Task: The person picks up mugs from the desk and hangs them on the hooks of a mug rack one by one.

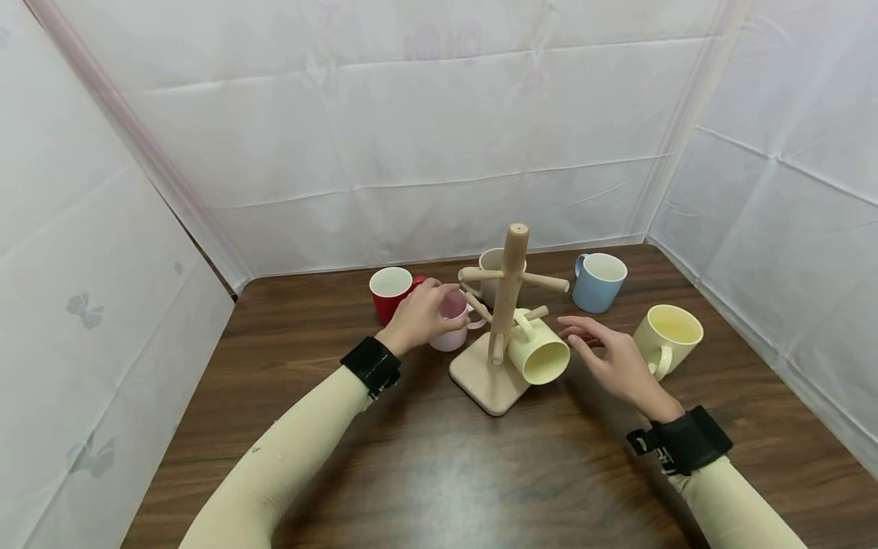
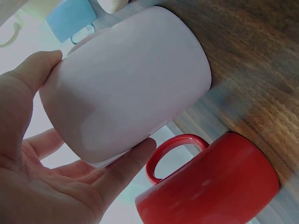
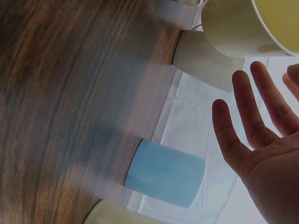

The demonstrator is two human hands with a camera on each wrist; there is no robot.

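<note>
A pink mug stands upright on the table, left of a wooden mug tree. My left hand holds it near the rim, thumb on one side and fingers on the other, as the left wrist view shows the mug's pale body between them. On a low peg of the tree hangs a pale yellow mug by its handle, tilted with its mouth toward me. My right hand is just right of that mug, fingers extended and holding nothing; its fingers appear apart from the mug in the right wrist view.
A red mug stands left of the pink one. Behind the tree is a whitish mug. To the right stand a blue mug and a second yellow mug. White sheeting walls the table.
</note>
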